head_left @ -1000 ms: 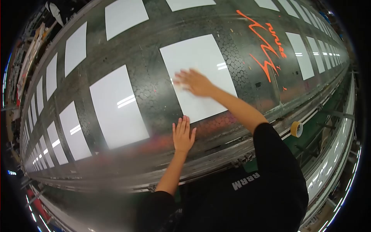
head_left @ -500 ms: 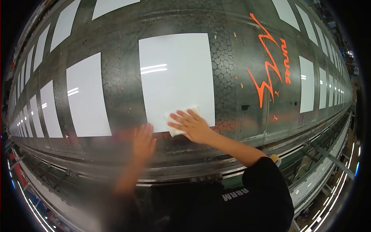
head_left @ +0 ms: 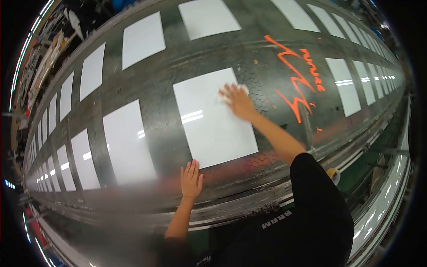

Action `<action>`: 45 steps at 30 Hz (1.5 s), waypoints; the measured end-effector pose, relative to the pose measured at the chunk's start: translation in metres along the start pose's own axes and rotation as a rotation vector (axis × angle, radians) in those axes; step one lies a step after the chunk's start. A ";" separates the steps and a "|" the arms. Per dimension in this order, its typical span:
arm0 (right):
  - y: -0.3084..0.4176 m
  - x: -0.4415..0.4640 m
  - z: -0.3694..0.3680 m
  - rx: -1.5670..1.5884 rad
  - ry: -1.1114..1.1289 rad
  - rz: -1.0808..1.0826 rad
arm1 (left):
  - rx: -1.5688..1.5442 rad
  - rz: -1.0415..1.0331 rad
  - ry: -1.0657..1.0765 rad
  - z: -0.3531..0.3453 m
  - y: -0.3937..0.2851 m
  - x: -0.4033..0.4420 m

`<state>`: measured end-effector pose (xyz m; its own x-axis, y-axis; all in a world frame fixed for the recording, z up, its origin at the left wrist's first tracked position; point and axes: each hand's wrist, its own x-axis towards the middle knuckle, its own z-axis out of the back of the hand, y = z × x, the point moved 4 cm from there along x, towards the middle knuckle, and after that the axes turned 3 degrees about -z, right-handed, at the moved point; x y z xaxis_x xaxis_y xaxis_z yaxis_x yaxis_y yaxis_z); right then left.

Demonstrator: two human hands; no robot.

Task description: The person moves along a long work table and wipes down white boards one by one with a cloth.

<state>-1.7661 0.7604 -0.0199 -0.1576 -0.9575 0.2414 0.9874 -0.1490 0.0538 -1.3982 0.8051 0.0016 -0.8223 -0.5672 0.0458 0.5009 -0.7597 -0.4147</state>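
A white rectangular sheet (head_left: 213, 133) lies flat on the long dark table (head_left: 167, 120) in front of me. My right hand (head_left: 239, 103) presses a white cloth (head_left: 221, 97) against the sheet near its far right corner, fingers spread over the cloth. At the near left corner of the same sheet, my left hand (head_left: 191, 179) lies flat with its fingers stretched out, the fingertips touching the corner. Nothing is held in the left hand. Most of the cloth is hidden under the right hand.
More white sheets (head_left: 129, 142) lie in rows to the left, the right (head_left: 343, 86) and along the far side (head_left: 209, 18). Orange lettering (head_left: 293, 84) marks the table right of my sheet. A metal rail runs along the near edge, with a tape roll (head_left: 332, 175) beside my right sleeve.
My right hand has moved the cloth from the sheet's near edge to its far right corner. The left hand stays at the near left corner. The view has tilted and shifted.
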 end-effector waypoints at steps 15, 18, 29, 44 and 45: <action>0.089 -0.348 0.279 0.854 0.678 -0.634 | -1.280 0.408 -0.377 -0.037 0.096 0.017; 0.065 -0.427 0.276 0.706 0.433 -0.615 | -0.843 0.552 -0.565 -0.052 0.074 0.035; -0.094 -0.710 0.363 0.363 0.522 -1.301 | -0.496 -0.426 0.154 -0.165 -0.485 0.135; -0.335 -0.700 0.397 0.406 0.169 -1.001 | -0.117 -0.325 0.598 -0.260 -0.661 0.199; -0.348 -0.673 0.400 0.405 0.151 -0.901 | -0.110 -0.341 0.511 -0.267 -0.667 0.213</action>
<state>-2.0101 1.5554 0.1868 -0.8133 -0.5545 -0.1764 0.4165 -0.7665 0.4889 -1.9795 1.2759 0.0453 -0.9699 -0.0540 -0.2374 0.1792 -0.8183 -0.5461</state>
